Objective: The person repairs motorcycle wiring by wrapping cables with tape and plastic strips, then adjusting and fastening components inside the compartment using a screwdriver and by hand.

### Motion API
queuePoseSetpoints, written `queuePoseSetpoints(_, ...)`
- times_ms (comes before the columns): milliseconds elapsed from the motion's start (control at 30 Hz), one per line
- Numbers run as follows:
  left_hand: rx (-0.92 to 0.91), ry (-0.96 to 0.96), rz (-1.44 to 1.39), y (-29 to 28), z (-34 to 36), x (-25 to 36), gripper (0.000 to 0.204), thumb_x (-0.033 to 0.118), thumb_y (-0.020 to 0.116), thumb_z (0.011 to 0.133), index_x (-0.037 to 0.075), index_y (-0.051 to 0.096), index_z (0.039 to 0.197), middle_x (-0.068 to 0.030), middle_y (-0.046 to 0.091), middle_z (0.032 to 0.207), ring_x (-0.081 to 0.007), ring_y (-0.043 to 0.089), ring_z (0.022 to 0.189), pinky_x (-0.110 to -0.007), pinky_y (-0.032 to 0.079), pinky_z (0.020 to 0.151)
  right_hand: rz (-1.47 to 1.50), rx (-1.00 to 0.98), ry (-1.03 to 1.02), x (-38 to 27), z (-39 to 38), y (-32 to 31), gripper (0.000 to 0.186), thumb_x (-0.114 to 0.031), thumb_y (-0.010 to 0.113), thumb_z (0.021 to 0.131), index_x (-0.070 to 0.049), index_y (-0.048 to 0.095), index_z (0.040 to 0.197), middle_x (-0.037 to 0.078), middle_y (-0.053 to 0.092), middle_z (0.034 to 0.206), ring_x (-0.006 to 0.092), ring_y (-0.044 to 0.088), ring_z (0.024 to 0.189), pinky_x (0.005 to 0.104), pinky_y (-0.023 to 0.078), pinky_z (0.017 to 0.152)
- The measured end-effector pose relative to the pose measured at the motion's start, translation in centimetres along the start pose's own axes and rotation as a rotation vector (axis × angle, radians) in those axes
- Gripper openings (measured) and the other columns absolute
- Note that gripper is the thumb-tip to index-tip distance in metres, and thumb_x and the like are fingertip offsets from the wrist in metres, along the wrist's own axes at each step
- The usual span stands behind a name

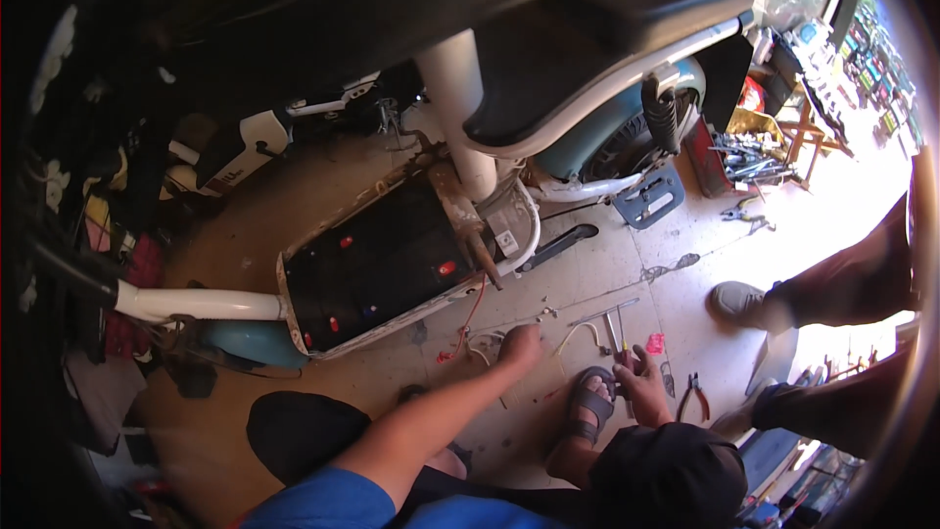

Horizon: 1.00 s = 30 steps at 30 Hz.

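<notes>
My left hand [521, 349] is closed just above the floor, beside some tiny loose bits [546, 312]; its fingertips are hidden behind the back of the hand. My right hand [642, 380] is wrapped round the handle of what looks like a screwdriver [610, 331], its thin metal shaft pointing away from me. On the floor between the hands lies a pale bent wire [578, 329]. In front of me stands an electric scooter [474, 168] with a black battery pack [377, 260] with red spots in its footboard. A red wire [475, 315] hangs from its near side.
Pliers [694, 396] with orange handles lie right of my right hand, near a pink scrap [656, 344]. Another person's legs [847, 269] stand at the right. Farther back are yellow-handled pliers [741, 211] and a red toolbox [701, 159] full of tools.
</notes>
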<state>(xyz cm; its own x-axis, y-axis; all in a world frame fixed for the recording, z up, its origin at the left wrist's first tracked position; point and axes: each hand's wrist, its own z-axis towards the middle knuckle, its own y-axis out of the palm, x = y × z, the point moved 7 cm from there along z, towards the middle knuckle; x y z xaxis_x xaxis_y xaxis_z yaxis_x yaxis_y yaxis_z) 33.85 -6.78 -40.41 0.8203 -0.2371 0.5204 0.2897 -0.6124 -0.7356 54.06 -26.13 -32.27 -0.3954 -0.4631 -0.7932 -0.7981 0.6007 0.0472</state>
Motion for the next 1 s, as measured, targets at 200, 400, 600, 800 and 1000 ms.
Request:
queuePoseSetpoints(200, -0.285, 0.195, -0.602, -10.5, -6.6, 10.7, 0.024, 0.020, 0.076, 0.089, -0.003, 0.075, 0.097, -0.0160, 0.074, 0.080, -0.0232, 0.074, 0.067, -0.039, 0.060, 0.062, -0.522, -0.146, -0.180, -19.0, -7.6, 1.4, 0.042, -0.012, 0.078, 0.093, 0.008, 0.063, 0.126, 0.013, 0.077, 0.105, 0.0169, 0.074, 0.077, 0.0270, 0.055, 0.057)
queuePoseSetpoints(400, -0.168, 0.197, -1.203, -30.5, -13.3, 11.8, 0.023, 0.019, 0.069, 0.102, -0.004, 0.070, 0.109, -0.0130, 0.075, 0.095, -0.0220, 0.076, 0.084, -0.034, 0.066, 0.074, -0.482, -0.327, -0.704, -35.9, -20.4, 9.5, 0.041, 0.009, 0.073, 0.086, 0.008, 0.062, 0.126, 0.017, 0.074, 0.122, 0.0207, 0.070, 0.120, 0.0311, 0.056, 0.100)
queuePoseSetpoints(600, -0.155, 0.416, -1.645, -39.2, -19.8, 9.6, 0.022, 0.017, 0.064, 0.105, -0.002, 0.071, 0.114, -0.0144, 0.077, 0.106, -0.0252, 0.076, 0.100, -0.035, 0.065, 0.086, -0.523, -0.284, -1.160, -38.5, -28.0, 16.6, 0.034, -0.005, 0.084, 0.081, -0.003, 0.073, 0.113, 0.009, 0.078, 0.100, 0.0130, 0.073, 0.091, 0.0301, 0.058, 0.082)
queuePoseSetpoints(800, -0.048, 0.565, -1.696, -42.3, -22.2, 8.0, 0.022, 0.016, 0.062, 0.106, -0.003, 0.069, 0.114, -0.0161, 0.077, 0.106, -0.0259, 0.076, 0.097, -0.035, 0.065, 0.086, -0.687, -0.304, -1.337, -35.4, -29.5, 20.1, 0.029, 0.010, 0.074, 0.083, 0.004, 0.068, 0.111, 0.012, 0.075, 0.108, 0.0211, 0.075, 0.107, 0.0286, 0.060, 0.090)
queuePoseSetpoints(1000, -0.015, 0.580, -1.706, -42.5, -23.0, 5.7, 0.022, 0.016, 0.060, 0.107, -0.002, 0.069, 0.116, -0.0175, 0.076, 0.108, -0.0272, 0.076, 0.099, -0.037, 0.065, 0.088, -0.709, -0.333, -1.350, -34.6, -29.7, 20.9, 0.028, 0.010, 0.074, 0.083, 0.005, 0.068, 0.110, 0.013, 0.074, 0.113, 0.0215, 0.075, 0.108, 0.0288, 0.059, 0.093)
